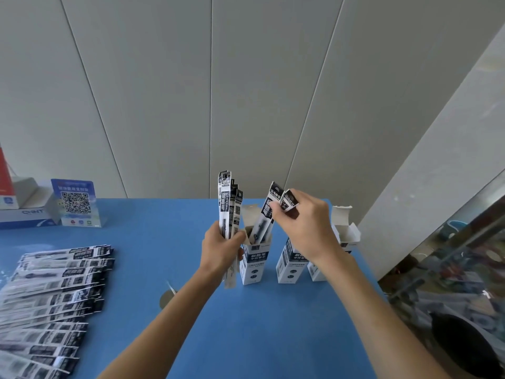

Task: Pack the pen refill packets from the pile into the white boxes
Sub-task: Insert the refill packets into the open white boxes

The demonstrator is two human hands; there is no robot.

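Note:
Three white boxes stand upright with open tops on the blue table: a left box, a middle box and a right box. My left hand grips a bunch of pen refill packets held upright beside the left box. My right hand pinches the tops of two packets whose lower ends are inside the left box. A large pile of packets lies fanned out at the left of the table.
A blue QR-code sign and stacked white boxes stand at the table's back left. A glass case borders the table on the right. A grey panelled wall rises behind.

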